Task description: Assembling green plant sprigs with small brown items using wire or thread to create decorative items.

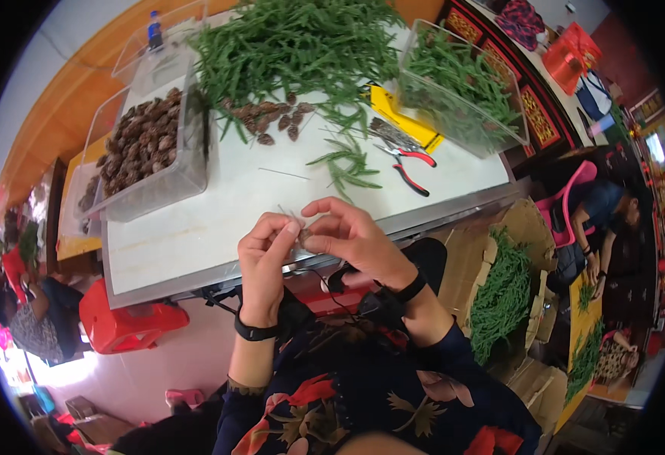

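Observation:
At the table's near edge my left hand (264, 246) and my right hand (351, 235) meet. Between them is a small brown pine cone (303, 238), mostly hidden by the fingers. A thin wire end pokes up beside my left thumb and forefinger, which are pinched. My right thumb and fingers curl around the cone's other side. Farther back on the white tabletop lie a single wire (283, 174), a small green artificial sprig cluster (345, 164) and red-and-black-handled pliers (412, 168). Loose pine cones (260, 120) are gathered behind the wire.
A clear bin (196, 155) of pine cones stands left; another clear bin (465, 121) holds green sprigs. A large sprig pile (294, 49) covers the back. Wires lie on a yellow card (404, 117). A carton (537, 227) of greenery and a red stool (131, 322) flank me. Other people sit nearby.

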Demonstrator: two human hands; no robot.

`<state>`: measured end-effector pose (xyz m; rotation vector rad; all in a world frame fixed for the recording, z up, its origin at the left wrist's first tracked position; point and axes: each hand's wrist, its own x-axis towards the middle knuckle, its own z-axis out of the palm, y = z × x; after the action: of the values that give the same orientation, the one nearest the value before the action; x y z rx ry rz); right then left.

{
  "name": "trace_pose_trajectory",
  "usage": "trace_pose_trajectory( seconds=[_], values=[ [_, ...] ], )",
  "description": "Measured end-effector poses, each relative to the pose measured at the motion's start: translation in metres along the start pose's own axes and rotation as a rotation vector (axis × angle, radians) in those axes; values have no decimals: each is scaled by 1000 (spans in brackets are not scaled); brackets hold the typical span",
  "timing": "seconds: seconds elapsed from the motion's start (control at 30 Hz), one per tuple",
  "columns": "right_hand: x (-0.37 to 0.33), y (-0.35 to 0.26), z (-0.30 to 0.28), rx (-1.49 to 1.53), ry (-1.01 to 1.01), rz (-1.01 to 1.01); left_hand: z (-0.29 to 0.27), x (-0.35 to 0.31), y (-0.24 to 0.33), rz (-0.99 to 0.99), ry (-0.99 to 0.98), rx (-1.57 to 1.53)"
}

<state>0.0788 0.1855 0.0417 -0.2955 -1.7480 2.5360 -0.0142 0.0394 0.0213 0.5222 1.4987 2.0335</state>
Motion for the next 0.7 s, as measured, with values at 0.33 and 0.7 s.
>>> trace_pose_trajectory(
  seconds=[0.33, 0.7],
  values=[
    [-69, 4, -44, 103, 329, 55, 64, 59, 7, 457, -146, 957],
    [-101, 1, -68, 57, 458, -135, 88, 165, -23, 466, -432, 1849]
  ],
)
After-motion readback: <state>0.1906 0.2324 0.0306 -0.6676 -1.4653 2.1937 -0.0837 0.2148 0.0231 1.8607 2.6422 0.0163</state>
